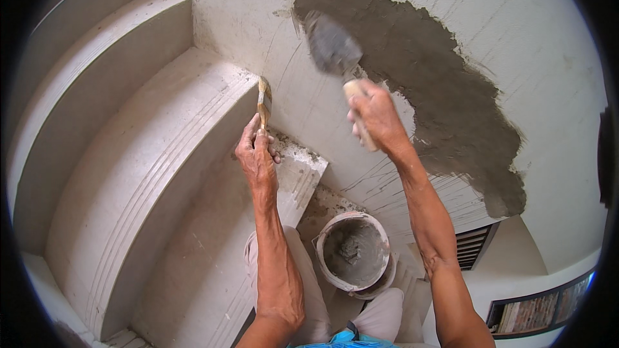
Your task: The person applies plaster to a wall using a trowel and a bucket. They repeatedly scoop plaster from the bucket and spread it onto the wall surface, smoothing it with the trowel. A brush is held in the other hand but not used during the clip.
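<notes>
My right hand [377, 116] is closed round the wooden handle of a trowel [333, 45], whose grey blade is smeared by motion. The blade lies over the left edge of a dark patch of wet mortar [425, 71] on the pale wall; whether it touches the wall I cannot tell. In my left hand [259, 154] is a paintbrush [265, 100], gripped by its handle with the bristles up, close to the corner where a stair step meets the wall. A bucket [353, 251] with grey mortar inside stands below, between my forearms.
Curved concrete steps [148, 135] with grooved edges rise on the left. Under the mortar bucket, part of a second bucket [380, 283] shows. A dark slatted vent [474, 245] is at the lower right, and a framed opening [541, 309] lies beyond it. My knees flank the buckets.
</notes>
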The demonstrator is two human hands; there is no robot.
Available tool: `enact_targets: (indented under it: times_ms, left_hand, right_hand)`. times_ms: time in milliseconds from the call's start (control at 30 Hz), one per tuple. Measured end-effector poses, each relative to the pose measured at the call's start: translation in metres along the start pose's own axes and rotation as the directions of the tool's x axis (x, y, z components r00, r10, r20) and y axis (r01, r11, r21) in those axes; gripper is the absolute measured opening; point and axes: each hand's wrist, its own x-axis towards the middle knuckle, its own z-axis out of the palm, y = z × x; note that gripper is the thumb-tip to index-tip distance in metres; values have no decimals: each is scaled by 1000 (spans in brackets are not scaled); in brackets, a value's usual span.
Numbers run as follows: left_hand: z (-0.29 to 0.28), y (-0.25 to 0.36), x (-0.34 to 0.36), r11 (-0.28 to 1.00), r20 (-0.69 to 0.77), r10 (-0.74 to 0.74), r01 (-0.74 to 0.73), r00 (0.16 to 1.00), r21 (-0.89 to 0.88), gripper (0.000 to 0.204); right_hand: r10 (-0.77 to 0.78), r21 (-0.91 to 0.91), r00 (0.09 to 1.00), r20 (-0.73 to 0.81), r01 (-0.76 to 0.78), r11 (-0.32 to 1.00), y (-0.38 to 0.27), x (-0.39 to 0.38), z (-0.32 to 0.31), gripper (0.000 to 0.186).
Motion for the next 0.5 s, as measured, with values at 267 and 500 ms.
enact_targets:
  times_ms: [267,500]
  left_hand:
    - [-2,2,0,1000,-17,-14,14,1000,21,44]
    - [-4,-1,1,1000,-11,5,-5,1000,-3,43]
  right_hand:
    - [59,34,998,17,-60,998,4,-19,11,26]
    - [-28,22,1000,-3,28,999,3,-1,3,29]
